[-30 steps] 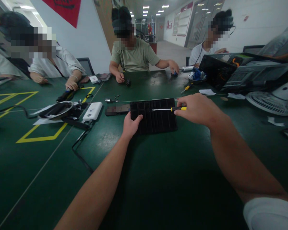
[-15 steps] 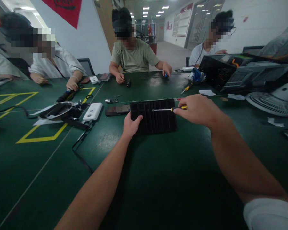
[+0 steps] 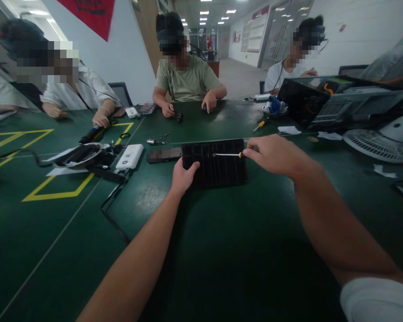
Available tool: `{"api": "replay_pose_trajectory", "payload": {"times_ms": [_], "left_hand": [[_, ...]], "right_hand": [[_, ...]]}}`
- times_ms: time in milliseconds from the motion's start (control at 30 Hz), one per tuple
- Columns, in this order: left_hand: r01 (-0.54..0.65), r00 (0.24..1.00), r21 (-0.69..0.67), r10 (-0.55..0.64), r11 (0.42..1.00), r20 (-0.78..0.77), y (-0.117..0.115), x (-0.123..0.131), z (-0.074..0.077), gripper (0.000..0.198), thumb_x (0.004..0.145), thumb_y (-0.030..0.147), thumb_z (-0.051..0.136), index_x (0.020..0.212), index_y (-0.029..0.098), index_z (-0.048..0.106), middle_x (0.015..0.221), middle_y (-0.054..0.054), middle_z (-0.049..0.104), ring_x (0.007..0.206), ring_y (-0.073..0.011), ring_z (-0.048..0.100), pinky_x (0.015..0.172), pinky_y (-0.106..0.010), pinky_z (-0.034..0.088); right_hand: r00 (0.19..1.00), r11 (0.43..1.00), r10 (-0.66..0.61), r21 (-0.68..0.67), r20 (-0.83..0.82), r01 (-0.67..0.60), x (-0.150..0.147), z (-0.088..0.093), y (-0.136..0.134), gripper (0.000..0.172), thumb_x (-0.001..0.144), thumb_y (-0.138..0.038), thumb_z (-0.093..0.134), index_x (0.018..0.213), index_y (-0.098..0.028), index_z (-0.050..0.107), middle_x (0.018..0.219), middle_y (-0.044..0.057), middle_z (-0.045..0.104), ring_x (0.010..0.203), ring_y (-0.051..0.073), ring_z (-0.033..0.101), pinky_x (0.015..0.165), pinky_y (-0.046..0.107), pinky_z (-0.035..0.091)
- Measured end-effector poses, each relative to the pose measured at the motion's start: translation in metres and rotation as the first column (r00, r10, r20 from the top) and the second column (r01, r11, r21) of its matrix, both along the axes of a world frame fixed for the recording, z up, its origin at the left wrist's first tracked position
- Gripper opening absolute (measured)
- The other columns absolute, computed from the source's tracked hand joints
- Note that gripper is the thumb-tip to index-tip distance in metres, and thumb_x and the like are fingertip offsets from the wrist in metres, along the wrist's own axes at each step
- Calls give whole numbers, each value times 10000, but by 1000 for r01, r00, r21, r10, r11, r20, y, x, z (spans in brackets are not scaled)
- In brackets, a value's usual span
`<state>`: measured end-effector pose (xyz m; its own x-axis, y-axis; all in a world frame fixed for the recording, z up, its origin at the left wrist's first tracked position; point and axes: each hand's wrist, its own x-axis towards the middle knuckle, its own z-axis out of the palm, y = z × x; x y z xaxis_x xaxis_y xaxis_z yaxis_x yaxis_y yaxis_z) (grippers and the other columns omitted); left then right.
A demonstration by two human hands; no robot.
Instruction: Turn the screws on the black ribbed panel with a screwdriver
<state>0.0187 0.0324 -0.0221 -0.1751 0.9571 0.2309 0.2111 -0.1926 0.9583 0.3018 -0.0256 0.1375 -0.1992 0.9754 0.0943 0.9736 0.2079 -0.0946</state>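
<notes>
A black rectangular panel with ribs and shallow compartments (image 3: 226, 172) is held up just above or on the green table. My left hand (image 3: 184, 176) grips its left edge, thumb on the near face. My right hand (image 3: 272, 154) is closed around the handle of a screwdriver (image 3: 229, 155), whose yellow collar shows at the fingers. The metal shaft points left across the panel, its tip near the panel's middle. Whether the tip touches a screw is too small to tell. Behind the panel's left side lies a flat dark device (image 3: 163, 154), partly covered.
Small screws (image 3: 164, 136) and a metal cylinder (image 3: 151, 141) lie beyond the panel. A white power bank (image 3: 130, 156) and a cluttered bowl (image 3: 79, 155) are left. Another screwdriver (image 3: 260, 124), a computer case (image 3: 356, 107) and a white fan (image 3: 372, 145) are right. Co-workers sit around the table (image 3: 221, 250).
My right hand has turned slightly about the screwdriver, and its handle is now more covered. The panel and my left hand stay put. The co-worker opposite has moved one hand leftward in view.
</notes>
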Motion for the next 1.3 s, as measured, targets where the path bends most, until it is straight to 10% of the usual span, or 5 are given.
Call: {"api": "replay_pose_trajectory", "payload": {"times_ms": [500,1300], "left_hand": [[-3,1000,-10,3,1000,-14,-1,1,2,314,813,317,815,1093,192,748,1098,-104,835,1030,-303,792,1029,-508,634],[-3,1000,-2,3,1000,-16,0,1,2,320,806,327,817,1091,196,752,1095,-107,829,1035,-313,788,1047,-525,618]], "right_hand": [[997,999,44,25,-57,-43,4,-3,2,131,878,-330,732,952,-237,676,872,59,732,773,232,624,672,359,358],[1000,998,-7,68,-18,8,4,0,0,347,946,-478,646,1050,-235,871,1001,132,825,913,329,728,766,433,490]]}}
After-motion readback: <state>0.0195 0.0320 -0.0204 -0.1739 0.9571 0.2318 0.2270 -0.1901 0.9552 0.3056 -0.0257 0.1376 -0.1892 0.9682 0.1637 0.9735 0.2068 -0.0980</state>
